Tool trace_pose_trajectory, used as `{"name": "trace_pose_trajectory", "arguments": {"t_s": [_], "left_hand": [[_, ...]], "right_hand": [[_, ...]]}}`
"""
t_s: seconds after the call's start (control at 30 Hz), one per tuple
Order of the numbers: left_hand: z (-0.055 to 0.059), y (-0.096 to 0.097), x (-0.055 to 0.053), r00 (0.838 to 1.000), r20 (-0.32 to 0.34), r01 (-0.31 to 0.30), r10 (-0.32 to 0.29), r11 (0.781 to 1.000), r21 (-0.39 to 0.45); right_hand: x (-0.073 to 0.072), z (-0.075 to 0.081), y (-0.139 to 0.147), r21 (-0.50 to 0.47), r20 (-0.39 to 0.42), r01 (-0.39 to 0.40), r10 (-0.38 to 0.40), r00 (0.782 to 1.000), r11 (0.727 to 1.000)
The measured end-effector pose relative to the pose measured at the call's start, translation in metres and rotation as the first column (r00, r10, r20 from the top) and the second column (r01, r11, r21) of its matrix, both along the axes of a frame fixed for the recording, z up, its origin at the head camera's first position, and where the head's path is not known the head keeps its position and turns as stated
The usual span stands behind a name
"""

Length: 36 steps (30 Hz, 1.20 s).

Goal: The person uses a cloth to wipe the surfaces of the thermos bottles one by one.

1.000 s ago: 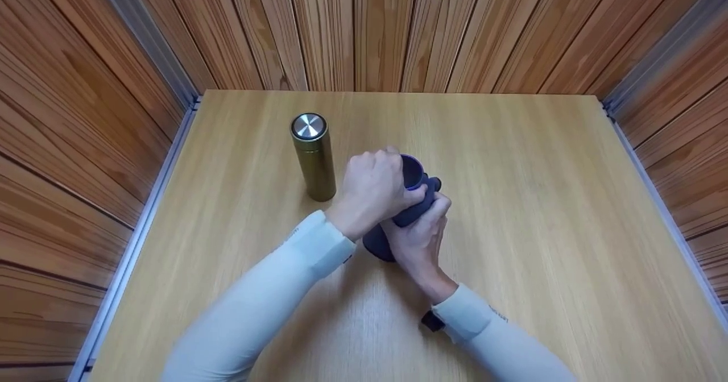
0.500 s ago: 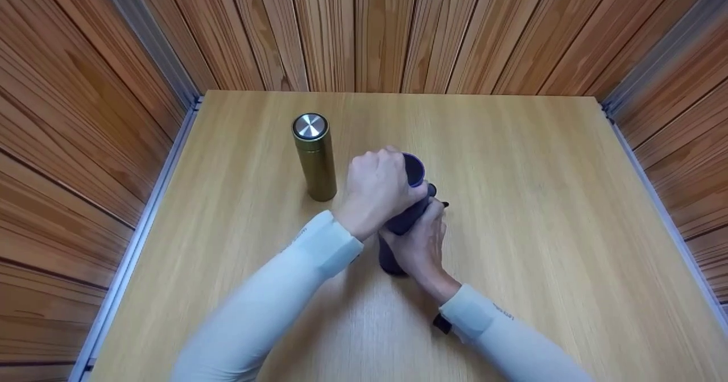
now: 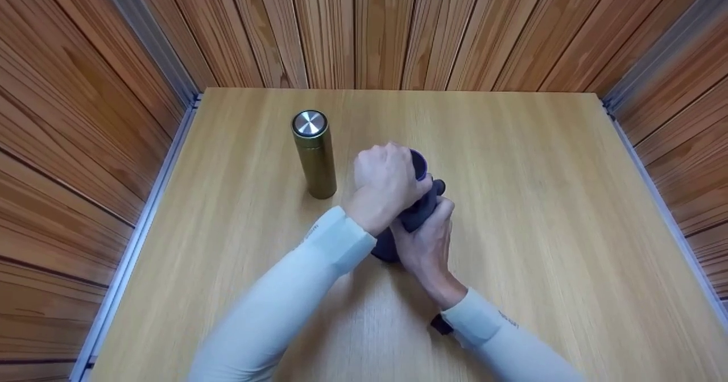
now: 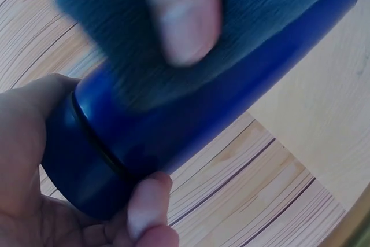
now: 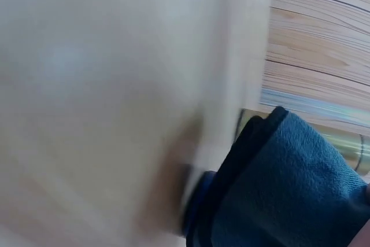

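My left hand (image 3: 387,177) grips the capped top end of a dark blue thermos bottle (image 3: 385,248), its dark top with a blue rim showing past the knuckles. The bottle is tilted. My right hand (image 3: 426,243) holds a folded dark blue-grey cloth (image 3: 418,211) wrapped around the bottle's body. In the left wrist view, the right thumb (image 4: 188,27) presses the cloth (image 4: 266,4) against the shiny blue side of the bottle (image 4: 231,102), close below the dark seam ring. A corner of the cloth (image 5: 283,183) hangs loose in the right wrist view.
An olive-gold thermos (image 3: 315,160) with a silver lid top stands upright to the left of the hands. The light wooden table (image 3: 540,228) is bounded by wood-plank walls (image 3: 381,29) at the back and both sides.
Both hands shift slightly right with the bottle. The right hand and cloth move a little along the bottle's body, and the bottle's lower end swings right, then partly back left. The gold thermos stays put.
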State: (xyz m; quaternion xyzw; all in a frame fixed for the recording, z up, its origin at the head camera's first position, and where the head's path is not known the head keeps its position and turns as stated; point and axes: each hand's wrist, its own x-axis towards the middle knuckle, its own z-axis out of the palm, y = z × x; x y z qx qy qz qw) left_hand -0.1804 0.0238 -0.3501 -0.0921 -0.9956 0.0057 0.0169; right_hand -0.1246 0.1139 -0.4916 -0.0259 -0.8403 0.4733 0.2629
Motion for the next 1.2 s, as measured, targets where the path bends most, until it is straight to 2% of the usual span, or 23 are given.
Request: {"name": "trace_pose_trajectory", "arguments": {"t_s": [0.07, 0.13, 0.3, 0.5, 0.63, 0.73, 0.8, 0.9, 1.0, 1.1, 1.13, 1.2], "left_hand": [[0.001, 0.001, 0.000, 1.000, 0.013, -0.010, 0.010, 1.000, -0.004], [0.001, 0.002, 0.000, 1.000, 0.013, -0.010, 0.010, 1.000, -0.008], [-0.001, 0.001, 0.001, 1.000, -0.013, 0.006, -0.006, 1.000, 0.005], [0.001, 0.001, 0.001, 1.000, -0.011, 0.001, 0.000, 1.000, 0.025], [0.001, 0.001, 0.001, 1.000, 0.006, -0.003, 0.003, 1.000, 0.030], [0.000, 0.000, 0.001, 1.000, 0.017, -0.001, 0.000, 0.999, 0.034], [0.000, 0.001, 0.001, 1.000, 0.012, 0.000, 0.000, 0.999, 0.033], [-0.002, 0.000, 0.001, 1.000, -0.002, -0.004, 0.004, 0.999, 0.034], [-0.003, 0.000, 0.001, 1.000, -0.018, -0.010, 0.010, 0.999, 0.039], [-0.002, 0.001, 0.002, 1.000, -0.020, -0.010, 0.011, 0.999, 0.037], [-0.002, 0.002, 0.002, 1.000, -0.017, -0.010, 0.010, 0.999, 0.032], [-0.001, 0.002, 0.002, 1.000, -0.014, -0.006, 0.007, 1.000, 0.023]], "right_hand": [[-0.002, 0.001, -0.002, 0.014, -0.022, 0.010, -0.010, 1.000, 1.000], [-0.004, -0.001, -0.004, 0.029, -0.008, 0.018, -0.018, 1.000, 0.999], [-0.008, -0.012, -0.004, 0.045, 0.159, 0.017, -0.024, 0.987, 0.999], [-0.010, -0.021, 0.005, 0.072, 0.291, -0.074, 0.050, 0.955, 0.995], [-0.009, -0.024, 0.012, 0.114, 0.314, -0.145, 0.103, 0.944, 0.983], [-0.007, -0.024, 0.013, 0.113, 0.313, -0.167, 0.124, 0.941, 0.980], [-0.005, -0.021, 0.012, 0.074, 0.326, -0.154, 0.122, 0.937, 0.985], [-0.002, -0.016, 0.004, -0.052, 0.387, -0.102, 0.114, 0.915, 0.993], [0.000, -0.010, -0.005, -0.215, 0.434, -0.022, 0.116, 0.894, 0.976], [0.000, -0.008, -0.012, -0.360, 0.397, 0.006, 0.148, 0.906, 0.933], [-0.001, -0.009, -0.013, -0.373, 0.378, 0.002, 0.150, 0.914, 0.928], [-0.003, -0.012, -0.013, -0.333, 0.345, -0.026, 0.148, 0.927, 0.942]]}}
